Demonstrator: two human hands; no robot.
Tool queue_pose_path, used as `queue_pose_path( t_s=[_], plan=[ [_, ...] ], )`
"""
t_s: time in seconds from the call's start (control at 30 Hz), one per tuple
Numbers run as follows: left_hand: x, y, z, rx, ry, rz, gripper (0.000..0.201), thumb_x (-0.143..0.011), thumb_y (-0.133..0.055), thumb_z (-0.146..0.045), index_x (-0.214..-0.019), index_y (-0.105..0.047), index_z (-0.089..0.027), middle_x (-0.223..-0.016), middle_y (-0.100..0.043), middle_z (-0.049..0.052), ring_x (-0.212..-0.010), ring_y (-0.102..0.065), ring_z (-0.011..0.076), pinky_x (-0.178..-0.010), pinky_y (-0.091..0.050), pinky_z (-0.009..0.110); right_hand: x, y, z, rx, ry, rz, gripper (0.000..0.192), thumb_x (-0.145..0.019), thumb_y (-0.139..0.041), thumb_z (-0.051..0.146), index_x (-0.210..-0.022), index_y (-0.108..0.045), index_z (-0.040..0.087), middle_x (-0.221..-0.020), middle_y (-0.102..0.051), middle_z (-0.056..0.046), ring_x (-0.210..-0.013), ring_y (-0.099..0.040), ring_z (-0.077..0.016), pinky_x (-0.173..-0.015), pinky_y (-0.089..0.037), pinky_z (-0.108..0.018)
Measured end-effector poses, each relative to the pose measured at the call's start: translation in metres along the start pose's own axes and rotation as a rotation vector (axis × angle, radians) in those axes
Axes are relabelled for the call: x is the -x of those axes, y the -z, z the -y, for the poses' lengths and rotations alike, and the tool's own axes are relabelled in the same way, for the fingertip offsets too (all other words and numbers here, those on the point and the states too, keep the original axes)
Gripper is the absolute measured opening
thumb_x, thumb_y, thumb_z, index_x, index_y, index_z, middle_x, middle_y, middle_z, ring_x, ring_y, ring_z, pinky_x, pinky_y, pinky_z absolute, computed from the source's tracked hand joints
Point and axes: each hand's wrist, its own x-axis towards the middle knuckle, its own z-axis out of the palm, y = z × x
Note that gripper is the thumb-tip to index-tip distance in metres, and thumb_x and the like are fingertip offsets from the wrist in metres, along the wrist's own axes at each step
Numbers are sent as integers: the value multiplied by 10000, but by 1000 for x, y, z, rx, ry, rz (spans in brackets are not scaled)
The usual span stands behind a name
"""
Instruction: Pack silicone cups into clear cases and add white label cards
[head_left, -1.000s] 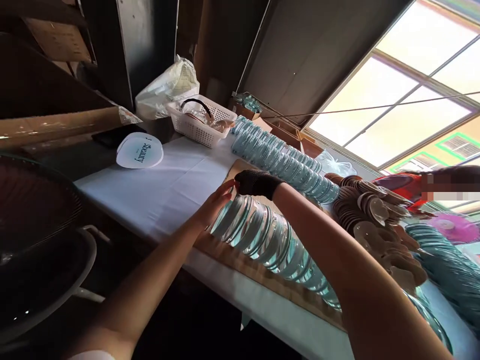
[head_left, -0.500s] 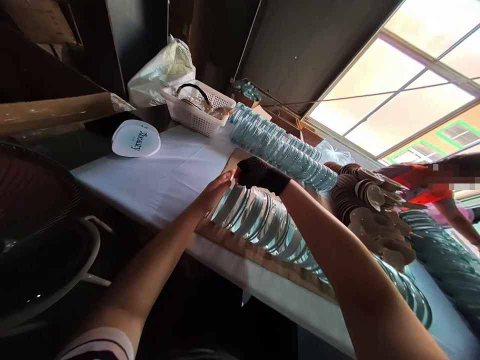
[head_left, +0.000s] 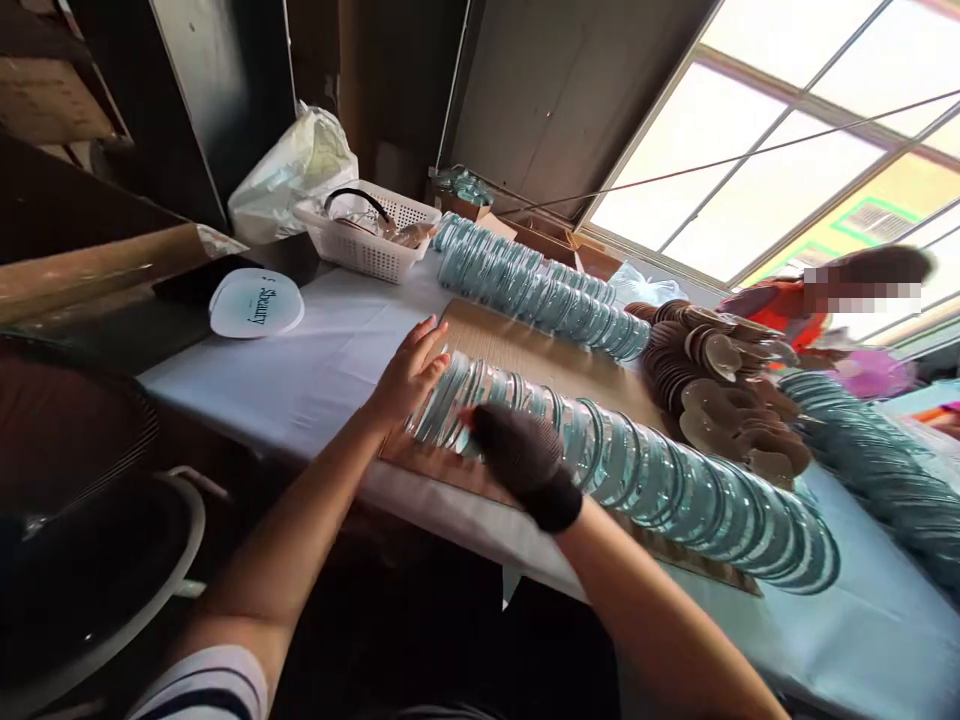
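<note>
A long row of clear round lids (head_left: pixel 645 475) lies overlapped on a brown cardboard sheet (head_left: pixel 525 350) on the white-covered table (head_left: pixel 330 350). My left hand (head_left: pixel 409 370), bare, rests flat against the row's left end. My right hand (head_left: pixel 521 455), in a black mesh glove, lies over the near side of the row a little to the right, blurred; whether it grips a lid I cannot tell. A second row of lids (head_left: pixel 525 285) runs along the far side of the cardboard.
A white basket (head_left: pixel 367 235) and a white plastic bag (head_left: pixel 289 175) stand at the back left, with a white printed lid (head_left: pixel 255 303) in front. Brown discs (head_left: pixel 720 385) are heaped at right, more lids (head_left: pixel 877 465) beyond. Another person (head_left: pixel 780 300) sits at far right. A fan guard (head_left: pixel 82 480) fills the near left.
My right hand came down from the top of the row's left end to its near side. My left hand stayed at the end of the row. The view swung left and down.
</note>
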Motion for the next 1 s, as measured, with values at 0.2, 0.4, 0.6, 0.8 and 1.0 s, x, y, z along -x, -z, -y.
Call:
queue_pose_path(
  t_s=[0.2, 0.4, 0.6, 0.8, 1.0],
  plan=[
    [-6, -11, -29, -349, -182, 264, 376, -903, -547, -445, -1213, -681, -278, -1310, -637, 58, -1320, -466, 305, -1124, -351, 494, -78, 46, -85, 4, -93, 80, 365, -848, -594, 251, -1197, -694, 213, -1136, -727, -77, -1025, -676, -217, -829, -500, -261],
    [-2, -17, -29, -443, -178, 283, 377, -919, -535, -402, -1254, -657, -279, -1257, -669, 45, -1272, -506, 278, -1071, -418, 442, -122, 33, -99, -352, 79, 300, 455, -706, -611, 75, -1148, -699, 135, -738, -703, 0, -598, -561, -90, -578, -451, -195],
    [-1, -15, -32, -475, -148, 290, 366, -923, -537, -390, -1253, -656, -283, -1263, -666, 28, -1286, -491, 270, -1089, -403, 431, -122, 37, -102, -490, 154, 357, 452, -667, -690, 94, -1116, -694, 142, -632, -634, 35, -503, -462, -67, -540, -417, -210],
    [-3, -13, -31, -500, -196, 297, 363, -919, -536, -360, -1237, -661, -240, -1252, -653, 53, -1249, -510, 251, -1100, -378, 404, -134, 35, -92, -525, 153, 342, 461, -607, -714, 50, -1059, -690, 135, -515, -509, 90, -470, -440, -65, -533, -401, -200],
    [-7, -12, -30, -501, -194, 322, 361, -931, -506, -380, -1212, -673, -227, -1228, -674, 45, -1186, -548, 223, -1074, -398, 384, -81, 33, -84, -550, 143, -11, 407, -636, -616, 51, -1027, -689, 135, -590, -601, 51, -512, -536, -103, -545, -412, -214]
  ],
)
